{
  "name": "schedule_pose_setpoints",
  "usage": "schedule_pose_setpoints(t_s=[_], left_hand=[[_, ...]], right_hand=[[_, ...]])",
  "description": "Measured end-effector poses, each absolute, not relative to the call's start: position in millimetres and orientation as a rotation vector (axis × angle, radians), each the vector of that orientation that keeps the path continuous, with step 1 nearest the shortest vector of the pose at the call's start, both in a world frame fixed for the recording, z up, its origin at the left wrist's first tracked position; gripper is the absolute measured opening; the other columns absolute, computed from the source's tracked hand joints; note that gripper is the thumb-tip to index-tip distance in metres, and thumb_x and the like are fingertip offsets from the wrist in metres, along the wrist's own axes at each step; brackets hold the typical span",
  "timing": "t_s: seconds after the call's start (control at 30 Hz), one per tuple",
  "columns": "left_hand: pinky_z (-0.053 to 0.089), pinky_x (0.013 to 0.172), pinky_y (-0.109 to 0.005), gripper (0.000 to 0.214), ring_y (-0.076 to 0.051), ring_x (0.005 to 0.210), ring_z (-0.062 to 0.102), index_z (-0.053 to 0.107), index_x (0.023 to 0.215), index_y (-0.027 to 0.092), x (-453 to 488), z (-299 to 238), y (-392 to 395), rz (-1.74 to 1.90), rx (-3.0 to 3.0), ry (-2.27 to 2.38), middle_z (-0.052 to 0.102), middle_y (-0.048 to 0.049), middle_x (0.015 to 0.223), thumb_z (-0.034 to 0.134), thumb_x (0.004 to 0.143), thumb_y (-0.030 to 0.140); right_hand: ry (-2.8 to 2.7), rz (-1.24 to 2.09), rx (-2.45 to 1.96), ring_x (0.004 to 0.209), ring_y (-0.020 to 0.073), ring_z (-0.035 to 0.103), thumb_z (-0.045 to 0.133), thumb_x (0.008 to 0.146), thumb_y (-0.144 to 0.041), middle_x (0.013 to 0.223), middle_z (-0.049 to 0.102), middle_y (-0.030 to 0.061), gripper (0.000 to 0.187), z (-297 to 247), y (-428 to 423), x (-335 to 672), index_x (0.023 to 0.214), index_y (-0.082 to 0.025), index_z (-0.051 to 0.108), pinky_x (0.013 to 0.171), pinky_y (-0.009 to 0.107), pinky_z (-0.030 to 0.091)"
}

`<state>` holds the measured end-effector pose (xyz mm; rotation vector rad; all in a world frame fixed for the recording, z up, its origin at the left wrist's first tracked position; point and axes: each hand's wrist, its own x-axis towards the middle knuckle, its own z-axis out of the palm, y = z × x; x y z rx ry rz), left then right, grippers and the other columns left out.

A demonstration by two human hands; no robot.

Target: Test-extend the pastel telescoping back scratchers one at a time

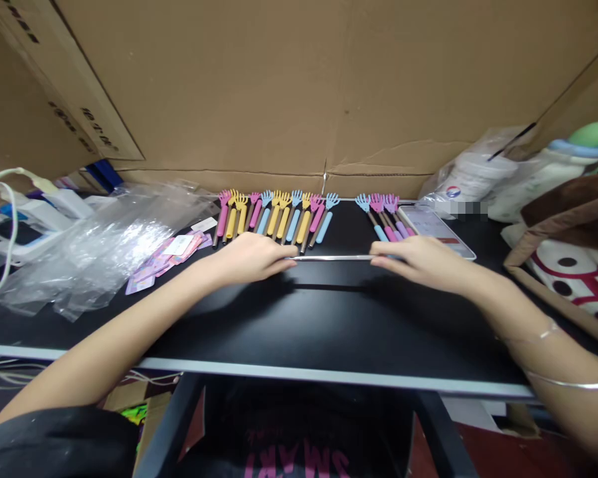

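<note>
My left hand (pixel 249 259) and my right hand (pixel 421 262) pinch a thin, shiny metal rod (pixel 333 257) from its two sides, level above the black table (pixel 323 325). Both ends of the rod are hidden in my fingers; it looks like the shaft of a telescopic back scratcher. Just beyond my left hand lies a row of back scratchers (pixel 275 220) with pink, yellow and blue handles and small hand-shaped heads. A smaller group of back scratchers (pixel 380 232), blue, pink and purple, lies behind my right hand, partly covered by it.
Clear plastic bags (pixel 90 245) and colourful cards (pixel 179 247) lie at left, near white cables and plugs (pixel 44 212). At right are a phone (pixel 441 229), a lidded cup (pixel 478 176), a bottle (pixel 541 176) and a bag (pixel 568 272). Cardboard (pixel 279 86) walls the back.
</note>
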<state>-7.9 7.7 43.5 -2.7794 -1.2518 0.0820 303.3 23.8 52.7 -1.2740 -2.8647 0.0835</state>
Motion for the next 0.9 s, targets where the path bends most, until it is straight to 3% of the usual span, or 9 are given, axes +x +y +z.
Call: schedule_pose_setpoints(t_s=[0.2, 0.43, 0.63, 0.8, 0.9], left_hand=[[0.036, 0.065, -0.021, 0.038, -0.013, 0.071, 0.057, 0.057, 0.081, 0.021, -42, 63, 22, 0.163, -3.131, -1.428, 0.063, 0.0013, 0.078, 0.033, 0.098, 0.046], [0.037, 0.065, -0.021, 0.038, -0.013, 0.071, 0.057, 0.060, 0.082, 0.020, -68, 64, 35, 0.301, -3.086, -1.565, 0.064, 0.0004, 0.076, 0.035, 0.096, 0.045], [0.036, 0.061, -0.021, 0.035, -0.013, 0.069, 0.058, 0.064, 0.085, 0.021, -70, 62, 36, 0.208, -3.073, -1.518, 0.065, 0.0007, 0.077, 0.037, 0.096, 0.041], [0.037, 0.065, -0.020, 0.038, -0.012, 0.072, 0.059, 0.066, 0.089, 0.020, -59, 60, 32, 0.048, -3.111, -1.484, 0.067, 0.0014, 0.080, 0.034, 0.098, 0.041], [0.037, 0.064, -0.021, 0.038, -0.013, 0.072, 0.061, 0.066, 0.089, 0.022, -29, 53, 15, -0.028, -3.069, -1.406, 0.069, 0.0015, 0.080, 0.033, 0.099, 0.039]], right_hand=[[-2.800, 0.763, -1.292, 0.065, 0.0151, 0.055, 0.035, 0.092, -0.061, 0.069, 0.060, 0.0033, 0.050, 70, 39, 341, 0.079, -0.019, 0.057, 0.066, 0.028, 0.039], [-2.781, 0.959, -1.499, 0.067, 0.0132, 0.046, 0.035, 0.091, -0.065, 0.073, 0.051, 0.0024, 0.055, 68, 48, 367, 0.080, -0.017, 0.058, 0.066, 0.027, 0.039], [-2.759, 0.844, -1.424, 0.071, 0.0136, 0.052, 0.033, 0.095, -0.058, 0.076, 0.058, 0.0039, 0.050, 69, 42, 360, 0.077, -0.019, 0.058, 0.070, 0.027, 0.041], [-2.714, 0.759, -1.321, 0.059, 0.0141, 0.056, 0.035, 0.094, -0.059, 0.067, 0.061, 0.0024, 0.049, 60, 46, 342, 0.078, -0.020, 0.058, 0.060, 0.027, 0.041], [-2.770, 0.559, -1.189, 0.063, 0.0141, 0.058, 0.036, 0.095, -0.054, 0.071, 0.063, 0.0018, 0.044, 48, 36, 317, 0.077, -0.020, 0.058, 0.063, 0.026, 0.040]])
